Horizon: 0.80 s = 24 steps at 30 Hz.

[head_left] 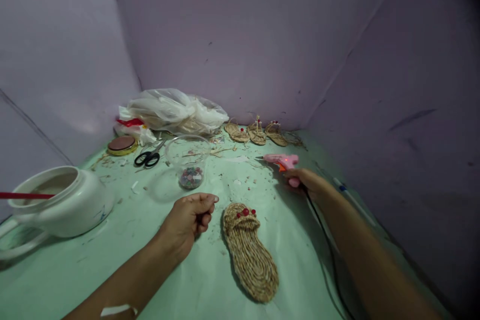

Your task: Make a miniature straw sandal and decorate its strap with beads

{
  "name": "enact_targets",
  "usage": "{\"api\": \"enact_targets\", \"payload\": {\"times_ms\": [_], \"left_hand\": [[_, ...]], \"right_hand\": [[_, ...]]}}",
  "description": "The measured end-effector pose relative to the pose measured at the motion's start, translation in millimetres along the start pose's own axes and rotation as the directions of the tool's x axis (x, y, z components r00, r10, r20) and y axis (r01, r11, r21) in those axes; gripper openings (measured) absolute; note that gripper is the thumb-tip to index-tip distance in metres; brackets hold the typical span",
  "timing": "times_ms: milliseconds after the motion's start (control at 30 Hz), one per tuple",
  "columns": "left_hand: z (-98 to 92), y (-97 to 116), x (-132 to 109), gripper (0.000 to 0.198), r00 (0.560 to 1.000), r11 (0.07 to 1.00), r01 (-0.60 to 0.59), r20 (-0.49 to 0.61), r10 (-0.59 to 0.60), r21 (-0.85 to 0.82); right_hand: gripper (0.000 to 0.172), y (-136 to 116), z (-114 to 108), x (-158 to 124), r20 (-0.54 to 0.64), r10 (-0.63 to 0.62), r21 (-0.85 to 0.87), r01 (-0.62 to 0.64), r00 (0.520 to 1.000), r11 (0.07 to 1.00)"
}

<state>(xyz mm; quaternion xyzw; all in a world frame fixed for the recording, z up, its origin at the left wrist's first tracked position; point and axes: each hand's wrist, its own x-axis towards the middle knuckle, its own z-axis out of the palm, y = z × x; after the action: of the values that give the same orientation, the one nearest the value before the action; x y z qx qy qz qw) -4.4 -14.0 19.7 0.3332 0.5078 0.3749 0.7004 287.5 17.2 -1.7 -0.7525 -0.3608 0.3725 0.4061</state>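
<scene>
A woven straw slipper (252,255) lies flat on the green tabletop, with red beads (245,212) across its strap. To its left is my left hand (192,217), closed in a pinch near the slipper's toe end. Whatever sits between thumb and forefinger is too small or hidden to make out. My right hand (300,180) grips a pink glue gun (285,160) by its handle, beyond and to the right of the slipper. The gun's nozzle points left, a red light glows on its body, and a black cord trails from it toward me.
A clear plastic cup (192,175) holds small coloured beads. Black-handled scissors (148,158), a round tin (122,145) and plastic bags (176,111) lie behind. Several small straw slippers (257,135) line the back wall. A white pot (88,202) stands left, crossed by a red stick (28,195).
</scene>
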Motion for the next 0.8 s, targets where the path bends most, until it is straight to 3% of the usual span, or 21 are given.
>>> {"api": "enact_targets", "payload": {"times_ms": [33, 167, 267, 367, 633, 800], "left_hand": [[0.2, -1, 0, 0.018, 1.000, 1.000, 0.016, -0.009, -0.016, -0.012], [1.0, -3, 1, 0.022, 0.999, 1.000, 0.005, -0.033, -0.006, -0.029], [1.9, -4, 1, 0.023, 0.999, 1.000, -0.027, -0.041, 0.027, -0.011], [2.7, -4, -1, 0.024, 0.998, 0.998, -0.056, -0.040, 0.056, 0.011], [3.5, -3, -5, 0.021, 0.996, 0.996, -0.088, -0.027, 0.089, 0.035], [4.0, -5, -6, 0.021, 0.996, 0.995, -0.089, -0.009, 0.089, 0.042]], "right_hand": [[0.010, -1, -2, -11, 0.033, -0.019, 0.046, 0.018, 0.999, 0.999], [0.047, -2, -12, -64, 0.108, -0.192, 0.295, 0.153, 0.975, 0.943], [0.044, 2, -14, -100, 0.226, -0.268, 0.389, 0.165, 0.937, 0.906], [0.043, 6, -8, -123, 0.315, -0.340, 0.354, 0.222, 0.886, 0.909], [0.029, 21, 2, -131, 0.399, -0.518, 0.169, 0.495, 0.756, 0.852], [0.027, 23, 6, -131, 0.385, -0.524, 0.105, 0.528, 0.760, 0.843]]}}
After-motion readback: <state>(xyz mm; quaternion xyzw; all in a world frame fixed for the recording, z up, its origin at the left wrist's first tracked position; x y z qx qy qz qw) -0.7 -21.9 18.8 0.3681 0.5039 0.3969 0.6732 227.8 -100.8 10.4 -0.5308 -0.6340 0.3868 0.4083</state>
